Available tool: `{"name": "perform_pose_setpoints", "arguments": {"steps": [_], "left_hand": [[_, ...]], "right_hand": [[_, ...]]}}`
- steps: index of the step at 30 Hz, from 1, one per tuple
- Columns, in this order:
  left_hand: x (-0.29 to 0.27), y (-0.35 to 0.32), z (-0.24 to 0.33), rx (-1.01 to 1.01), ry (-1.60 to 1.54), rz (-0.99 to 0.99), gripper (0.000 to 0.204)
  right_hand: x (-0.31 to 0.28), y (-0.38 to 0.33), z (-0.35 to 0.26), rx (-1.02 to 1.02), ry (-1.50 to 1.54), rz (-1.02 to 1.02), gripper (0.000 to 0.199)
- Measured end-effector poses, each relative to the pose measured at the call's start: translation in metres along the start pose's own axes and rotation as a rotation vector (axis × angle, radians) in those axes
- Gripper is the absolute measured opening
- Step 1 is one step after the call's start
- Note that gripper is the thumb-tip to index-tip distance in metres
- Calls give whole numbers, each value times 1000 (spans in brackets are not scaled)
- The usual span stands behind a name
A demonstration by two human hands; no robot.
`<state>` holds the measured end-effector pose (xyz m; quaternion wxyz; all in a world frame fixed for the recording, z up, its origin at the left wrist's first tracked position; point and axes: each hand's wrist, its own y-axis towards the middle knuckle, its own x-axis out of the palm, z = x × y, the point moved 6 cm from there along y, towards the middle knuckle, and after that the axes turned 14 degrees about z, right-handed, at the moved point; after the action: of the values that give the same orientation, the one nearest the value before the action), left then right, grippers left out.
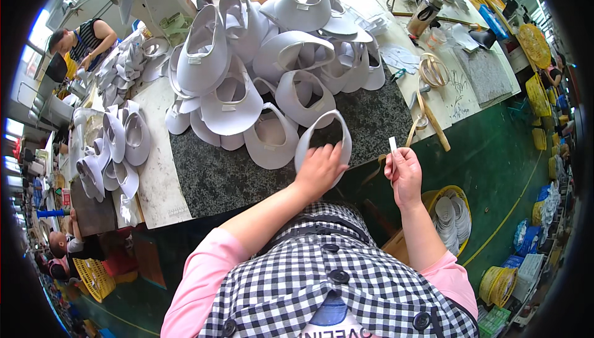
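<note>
— Visors (154, 134) first, far left: we see a loose heap of pale grey ones, curved brims, soft fabric look, on the light part of the surface (158, 183).

— Moving right, the big pile (272, 59) spills onto the dark speckled mat (223, 171), brims stacked every way, each with a small pale tab inside the band.

— And the one we're working on?

— That visor (323, 137) lies at the mat's near edge, arched band up. Our left hand (318, 168) rests on its brim, fingers curled over the edge and gripping it.

— Further right, our right hand (403, 171) pinches a small white strip (393, 145) upright between thumb and fingertips, held off the surface, just beside the visor.

— So we judge the step to be fitting that strip to the band, like the tabs on the others.

— Likely. The next move would call for steadying the brim and lining the strip up on the inside of the band.

— Past our hand lie tan straps (430, 121) and rings, stiff and glossy. Below, a yellow basket (461, 192) holds flat white pieces.
</note>
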<state>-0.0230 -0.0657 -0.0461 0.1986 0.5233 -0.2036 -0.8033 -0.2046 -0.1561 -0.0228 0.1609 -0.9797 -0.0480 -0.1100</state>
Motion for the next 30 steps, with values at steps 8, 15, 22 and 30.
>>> {"name": "perform_pose_setpoints", "arguments": {"steps": [8,15,22,30], "left_hand": [[15,3,-27,-40,-377,44,59],[14,-72,-31,133,-66,-168,53],[25,-68,-31,107,-75,-193,50],[22,-60,-31,100,-84,-140,44]], "right_hand": [[3,1,59,114,-241,-158,14],[22,9,84,171,-437,-277,14],[56,21,106,-174,-778,-348,19],[62,32,102,-300,-978,-246,23]]}}
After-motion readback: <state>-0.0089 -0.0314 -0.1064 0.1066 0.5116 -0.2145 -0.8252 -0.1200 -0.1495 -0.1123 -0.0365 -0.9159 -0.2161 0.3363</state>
